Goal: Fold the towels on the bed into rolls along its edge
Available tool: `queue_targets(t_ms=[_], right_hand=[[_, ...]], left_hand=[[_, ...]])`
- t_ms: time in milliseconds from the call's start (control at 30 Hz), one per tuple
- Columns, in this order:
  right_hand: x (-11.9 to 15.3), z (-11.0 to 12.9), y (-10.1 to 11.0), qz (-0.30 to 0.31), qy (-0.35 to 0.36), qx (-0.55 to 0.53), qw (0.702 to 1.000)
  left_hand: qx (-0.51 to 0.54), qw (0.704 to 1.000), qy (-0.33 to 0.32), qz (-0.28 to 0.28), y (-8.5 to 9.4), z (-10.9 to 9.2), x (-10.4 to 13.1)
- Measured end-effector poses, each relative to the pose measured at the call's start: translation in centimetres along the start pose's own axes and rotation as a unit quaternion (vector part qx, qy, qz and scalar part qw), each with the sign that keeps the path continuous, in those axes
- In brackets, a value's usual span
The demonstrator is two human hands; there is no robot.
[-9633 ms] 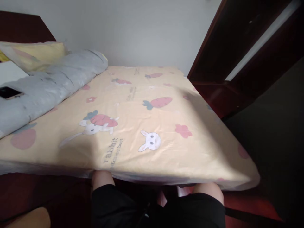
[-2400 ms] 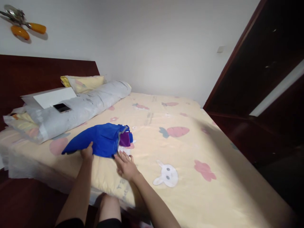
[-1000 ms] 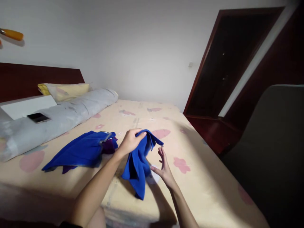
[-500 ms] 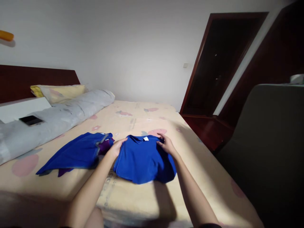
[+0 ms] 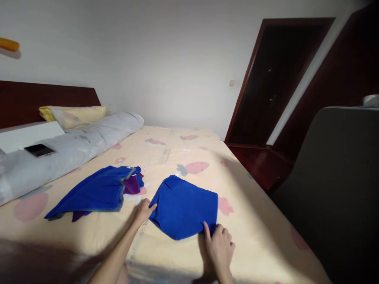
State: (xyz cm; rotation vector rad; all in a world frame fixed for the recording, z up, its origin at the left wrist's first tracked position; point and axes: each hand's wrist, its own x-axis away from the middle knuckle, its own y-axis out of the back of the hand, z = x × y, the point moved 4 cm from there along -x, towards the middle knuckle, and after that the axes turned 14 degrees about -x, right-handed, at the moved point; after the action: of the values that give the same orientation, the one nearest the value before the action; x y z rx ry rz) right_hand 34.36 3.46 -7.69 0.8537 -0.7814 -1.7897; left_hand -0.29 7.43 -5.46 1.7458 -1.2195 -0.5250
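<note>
A folded blue cloth lies on the bed in front of me, with a small flap at its top corner and a bit of white tag showing. My left hand pinches its left edge between thumb and fingers. At the lower right corner, my right hand holds the cloth, the thumb on top and the fingers curled at the edge. To the left lies a second blue garment with grey trim, crumpled, with purple fabric showing at its right side. Neither hand touches it.
A long grey bolster runs along the bed's left side, carrying a phone and a white box-like object. Behind it is a yellow pillow. A dark grey panel stands beyond the bed's right edge.
The blue cloth has turned and now lies flatter, its top edge slanting down to the right. My left hand moved down its left side; my right hand went from the top edge to the lower right corner.
</note>
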Motion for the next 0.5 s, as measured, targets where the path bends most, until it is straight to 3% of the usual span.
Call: queue_targets(t_ms=[67,167,233,367,433,500], right_hand=[[-0.7,-0.9,-0.2,0.014,-0.055,-0.044,0.997],[-2.8,-0.4,-1.2,0.086,-0.049,-0.199,0.975],[-4.2,0.4,-1.4,0.104,-0.03,-0.329,0.938],[-6.4,0.7,-0.4,0.066,-0.056,-0.499,0.862],[-7.1,-0.1,0.2,0.07,-0.071,-0.488,0.867],[-7.4,-1.7,0.7,0.087,-0.061,-0.419,0.902]], left_hand=[[-0.003,1.0,-0.003,0.007,-0.2,-0.2,0.0],[0.032,0.999,0.001,0.02,-0.4,-0.5,0.1],[0.078,0.996,0.006,0.038,-0.5,-0.4,0.5],[0.185,0.979,0.01,0.086,-0.6,0.3,2.4],[0.275,0.954,0.015,0.119,-1.1,0.9,3.9],[0.343,0.926,0.033,0.154,-2.1,1.8,5.9]])
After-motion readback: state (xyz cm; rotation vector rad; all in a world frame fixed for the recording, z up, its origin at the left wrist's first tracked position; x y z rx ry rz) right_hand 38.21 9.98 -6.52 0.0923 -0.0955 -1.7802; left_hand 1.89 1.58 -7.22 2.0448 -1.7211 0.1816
